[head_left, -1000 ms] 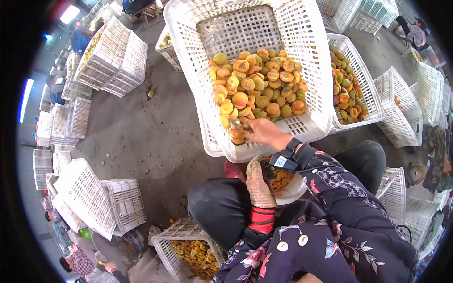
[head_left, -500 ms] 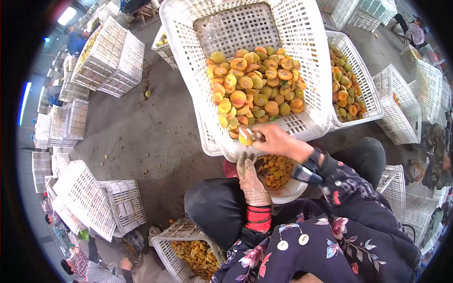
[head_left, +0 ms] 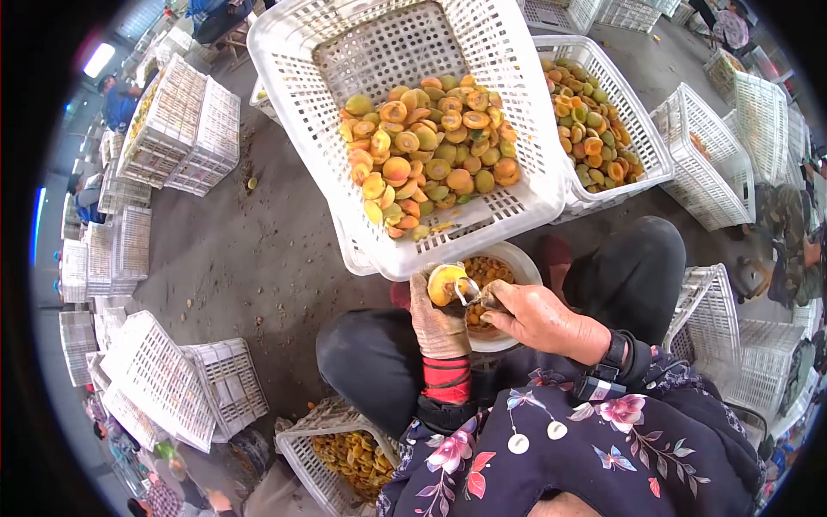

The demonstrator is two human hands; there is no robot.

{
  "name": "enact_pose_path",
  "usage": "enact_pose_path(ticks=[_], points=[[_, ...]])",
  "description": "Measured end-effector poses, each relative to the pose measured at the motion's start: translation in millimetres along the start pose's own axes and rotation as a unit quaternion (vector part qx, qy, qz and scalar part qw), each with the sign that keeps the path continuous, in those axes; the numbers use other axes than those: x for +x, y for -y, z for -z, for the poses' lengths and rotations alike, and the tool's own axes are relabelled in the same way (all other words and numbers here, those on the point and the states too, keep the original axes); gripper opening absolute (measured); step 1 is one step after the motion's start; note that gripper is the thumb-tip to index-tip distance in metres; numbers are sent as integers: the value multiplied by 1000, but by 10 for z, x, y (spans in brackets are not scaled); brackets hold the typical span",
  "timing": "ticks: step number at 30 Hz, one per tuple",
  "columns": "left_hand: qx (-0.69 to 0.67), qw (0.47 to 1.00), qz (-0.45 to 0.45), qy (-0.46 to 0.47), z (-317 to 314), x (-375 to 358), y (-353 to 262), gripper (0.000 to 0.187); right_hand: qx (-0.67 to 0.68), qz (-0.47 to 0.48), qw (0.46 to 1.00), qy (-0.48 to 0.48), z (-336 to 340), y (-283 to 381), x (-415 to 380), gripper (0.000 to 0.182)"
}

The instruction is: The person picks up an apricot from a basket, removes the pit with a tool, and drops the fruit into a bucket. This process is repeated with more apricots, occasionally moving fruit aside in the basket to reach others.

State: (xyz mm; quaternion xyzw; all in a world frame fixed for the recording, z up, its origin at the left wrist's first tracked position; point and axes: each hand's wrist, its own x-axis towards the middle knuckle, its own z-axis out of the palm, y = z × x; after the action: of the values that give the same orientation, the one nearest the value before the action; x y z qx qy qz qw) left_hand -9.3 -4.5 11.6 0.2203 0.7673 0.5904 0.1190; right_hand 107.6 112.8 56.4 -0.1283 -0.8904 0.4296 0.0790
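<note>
My left hand [head_left: 438,320], in a soiled tan glove with a red band at the wrist, holds a halved apricot [head_left: 445,284] with its orange side up. Bare and closed, my right hand [head_left: 547,320] grips a small pitting tool [head_left: 468,290] whose bright looped metal end meets the fruit. Just beyond my hands, a tilted white plastic crate [head_left: 482,237] bears a heap of apricot halves [head_left: 422,159]. Under the hands, between my knees, stands a white basin [head_left: 527,267] with small orange-brown pieces, partly hidden by my hands.
A second white crate of apricot halves [head_left: 594,129] stands at the right. At lower left is a crate with orange-yellow pieces [head_left: 353,457]. Stacked crates [head_left: 181,121] line both sides, with other people [head_left: 125,99] farther off. Debris dots the grey floor [head_left: 258,284].
My right hand has drawn back from the crate's near edge with the tool and fruit. The apricot now sits in my left glove, which has risen slightly. The view has shifted.
</note>
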Motion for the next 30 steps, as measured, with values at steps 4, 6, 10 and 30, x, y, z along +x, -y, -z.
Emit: enact_pose_path(ticks=[4, 6, 10, 30], points=[[-4, 997, -41, 63, 0, -41, -79, 29, -66, -62, 994, 59, 94, 50, -65, 32], [-222, 969, 96, 43, -62, -61, -43, 29, -83, -86, 990, 80, 99, 42, -81, 33], [-382, 901, 203, 34, -177, -47, -58, 55, -73, -92, 991, 68, 108, -27, -78, 34], [-546, 804, 235, 24, -140, 30, 34, 26, 25, -123, 990, 61, -142, -152, -187, 27]])
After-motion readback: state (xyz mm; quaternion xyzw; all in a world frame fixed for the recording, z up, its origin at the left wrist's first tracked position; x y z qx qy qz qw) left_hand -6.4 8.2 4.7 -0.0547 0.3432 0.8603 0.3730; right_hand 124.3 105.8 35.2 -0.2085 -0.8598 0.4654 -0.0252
